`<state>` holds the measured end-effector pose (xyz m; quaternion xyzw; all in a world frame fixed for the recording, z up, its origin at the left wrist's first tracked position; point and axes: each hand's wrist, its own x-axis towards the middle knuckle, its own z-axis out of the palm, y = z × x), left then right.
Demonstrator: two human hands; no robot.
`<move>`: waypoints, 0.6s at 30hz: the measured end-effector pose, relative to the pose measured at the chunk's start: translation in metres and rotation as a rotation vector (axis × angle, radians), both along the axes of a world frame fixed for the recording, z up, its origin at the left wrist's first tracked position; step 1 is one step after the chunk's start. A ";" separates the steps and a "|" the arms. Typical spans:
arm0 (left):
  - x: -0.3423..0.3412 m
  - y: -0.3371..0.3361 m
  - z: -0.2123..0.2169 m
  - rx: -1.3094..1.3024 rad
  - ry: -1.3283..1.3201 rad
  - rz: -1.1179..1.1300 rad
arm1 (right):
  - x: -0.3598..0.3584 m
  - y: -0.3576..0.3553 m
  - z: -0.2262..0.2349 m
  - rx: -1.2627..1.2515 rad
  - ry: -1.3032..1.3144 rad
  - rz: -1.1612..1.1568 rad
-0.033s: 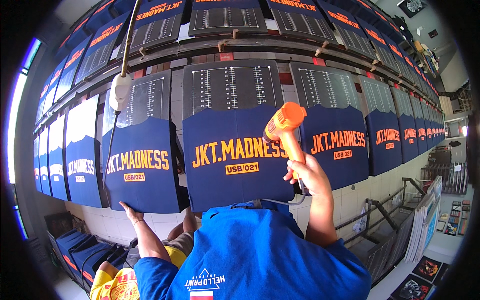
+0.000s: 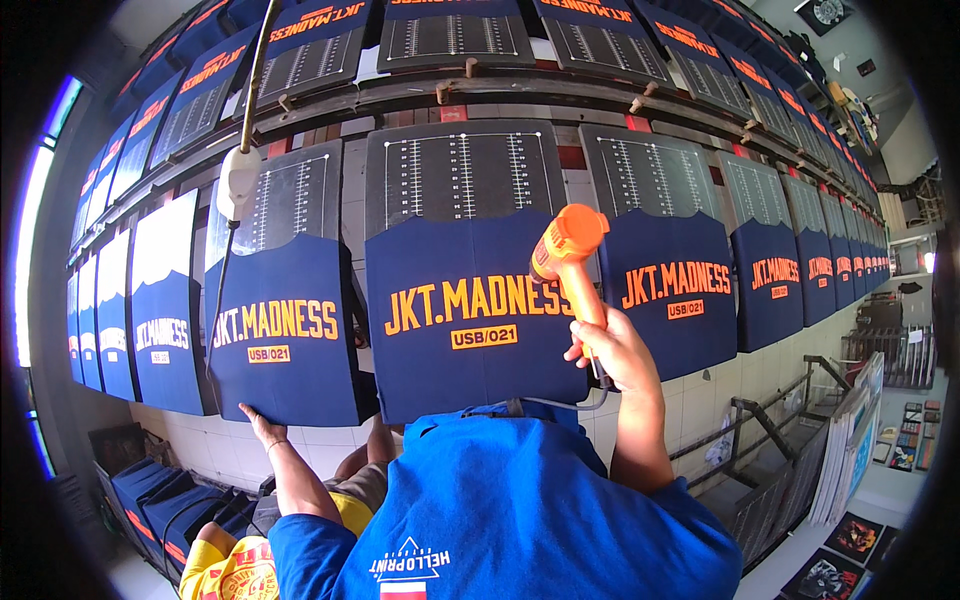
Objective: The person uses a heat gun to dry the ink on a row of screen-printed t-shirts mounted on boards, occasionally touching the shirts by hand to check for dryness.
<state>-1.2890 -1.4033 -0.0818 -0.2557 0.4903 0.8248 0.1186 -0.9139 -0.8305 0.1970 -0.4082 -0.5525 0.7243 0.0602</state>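
My right hand (image 2: 618, 352) is wrapped round the handle of an orange heat gun (image 2: 572, 235). Its blunt nozzle tilts down and left over the right side of a navy T-shirt panel (image 2: 470, 375) with orange lettering, covering the end of the print. The gun stays apart from the cloth. A grey cord (image 2: 570, 405) runs from the handle's base back towards my waist. My left hand (image 2: 265, 425) grips the lower edge of the neighbouring printed navy panel (image 2: 285, 390), its fingers partly hidden there. Both panels lie flat on dark boards (image 2: 460, 170) with white ruler marks.
More boards with printed navy panels (image 2: 768, 280) line both sides of a long rack rail (image 2: 440, 95). A white socket (image 2: 238, 182) hangs on a cable at left. A person in a yellow shirt (image 2: 240, 570) is at lower left. Metal railings (image 2: 770, 440) stand right.
The heat gun has turned slightly in my right hand, its nozzle shifting a little and showing shorter. My left hand and the panels have stayed in place.
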 end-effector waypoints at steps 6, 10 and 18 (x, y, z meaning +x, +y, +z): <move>-0.002 -0.014 0.000 0.075 0.000 0.046 | -0.002 0.001 0.001 -0.048 0.021 0.048; 0.001 -0.003 0.002 0.048 -0.006 0.042 | 0.002 -0.005 0.002 -0.021 -0.017 0.083; 0.002 0.000 0.006 -0.010 -0.002 0.083 | 0.028 -0.019 0.012 -0.099 -0.073 0.101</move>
